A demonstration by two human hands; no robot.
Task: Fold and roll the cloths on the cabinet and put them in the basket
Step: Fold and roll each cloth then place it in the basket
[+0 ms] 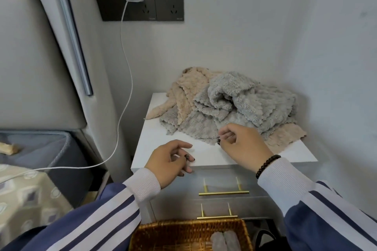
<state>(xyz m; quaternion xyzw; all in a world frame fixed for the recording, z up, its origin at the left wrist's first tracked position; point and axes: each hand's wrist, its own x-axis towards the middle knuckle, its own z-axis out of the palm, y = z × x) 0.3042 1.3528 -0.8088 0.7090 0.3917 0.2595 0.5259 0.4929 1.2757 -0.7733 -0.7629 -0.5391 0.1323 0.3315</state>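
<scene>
Nearest me, the woven golden-brown wicker basket (pixel 183 234) already holds two grey rolled cloths (pixel 224 239), below the white two-drawer cabinet (pixel 163 134). On the cabinet's top lies the heap of grey and beige fleecy cloths (pixel 230 104), scallop-edged, quilted. I judge them light, limp and non-slip, best taken at a corner hem. My right hand (pixel 242 144) pinches the grey hem at the heap's front edge; my left hand (pixel 171 159) hovers before the heap, fingers (pixel 183 145) loosely spread, holding nothing.
</scene>
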